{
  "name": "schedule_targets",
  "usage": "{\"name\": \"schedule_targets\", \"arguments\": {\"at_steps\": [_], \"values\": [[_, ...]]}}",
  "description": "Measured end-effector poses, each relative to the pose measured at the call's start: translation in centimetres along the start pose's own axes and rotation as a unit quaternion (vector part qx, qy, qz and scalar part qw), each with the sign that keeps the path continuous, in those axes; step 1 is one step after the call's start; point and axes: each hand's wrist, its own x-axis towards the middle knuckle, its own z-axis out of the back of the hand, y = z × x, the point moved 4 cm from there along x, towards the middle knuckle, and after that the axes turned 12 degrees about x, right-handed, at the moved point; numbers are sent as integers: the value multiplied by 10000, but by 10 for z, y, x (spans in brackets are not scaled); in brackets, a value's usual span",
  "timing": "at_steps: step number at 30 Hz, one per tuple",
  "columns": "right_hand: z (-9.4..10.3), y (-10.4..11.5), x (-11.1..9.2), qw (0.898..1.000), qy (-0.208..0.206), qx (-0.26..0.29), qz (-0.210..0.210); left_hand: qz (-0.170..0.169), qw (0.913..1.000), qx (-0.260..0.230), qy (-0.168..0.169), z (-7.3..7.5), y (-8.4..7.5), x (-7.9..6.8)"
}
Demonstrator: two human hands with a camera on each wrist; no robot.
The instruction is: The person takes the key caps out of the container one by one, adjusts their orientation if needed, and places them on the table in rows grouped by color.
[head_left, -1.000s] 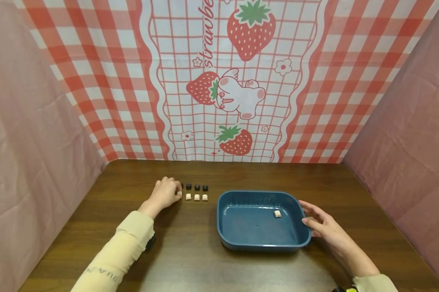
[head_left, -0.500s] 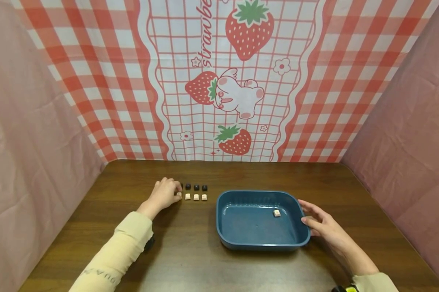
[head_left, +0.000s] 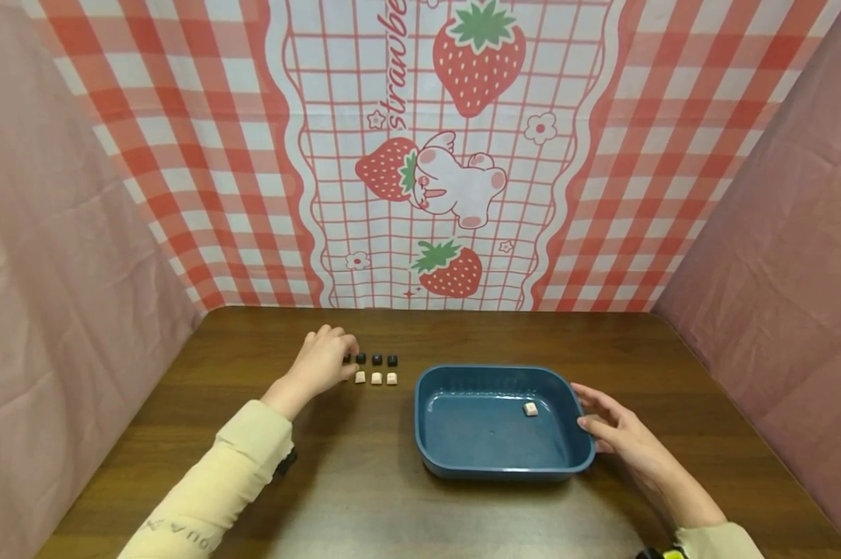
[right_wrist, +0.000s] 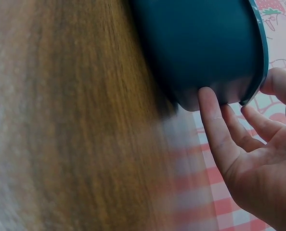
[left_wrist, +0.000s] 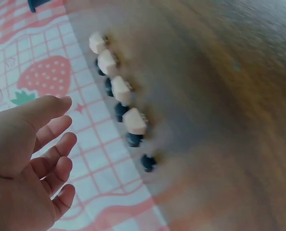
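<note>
Over the left end of two rows of keycaps my left hand [head_left: 318,361] hovers, fingers loosely bent; in the left wrist view nothing sits between the thumb and fingers. The near row is cream keycaps [head_left: 377,379], the far row black keycaps [head_left: 377,359]; the hand partly hides the leftmost ones in the head view. My right hand [head_left: 626,435] holds the right end of a blue plastic basin [head_left: 493,470], thumb at the rim and fingers against the outer wall [right_wrist: 201,48]. One cream keycap [head_left: 529,409] lies inside the basin.
The brown wooden table [head_left: 364,505] runs back to a red-and-white checked strawberry cloth [head_left: 448,194]. Pink curtains [head_left: 78,272] hang along the left and right sides.
My left hand was at the leftmost cream keycap; it has since lifted and shifted slightly back and to the right, and that keycap stays on the table. The right hand and basin hold still.
</note>
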Motion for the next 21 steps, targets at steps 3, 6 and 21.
{"name": "schedule_targets", "arguments": {"at_steps": [3, 6, 21], "values": [[-1, 1, -1, 10000, 64, 4, 60, -122, 9999, 66, -27, 9, -10, 2], [-1, 2, -1, 9999, 77, 42, 115, -251, 9996, 116, -108, 18, -20, 4], [-1, 1, 0, 9996, 117, 53, 241, -1103, 9908, 526, -578, 53, -79, 17]]}}
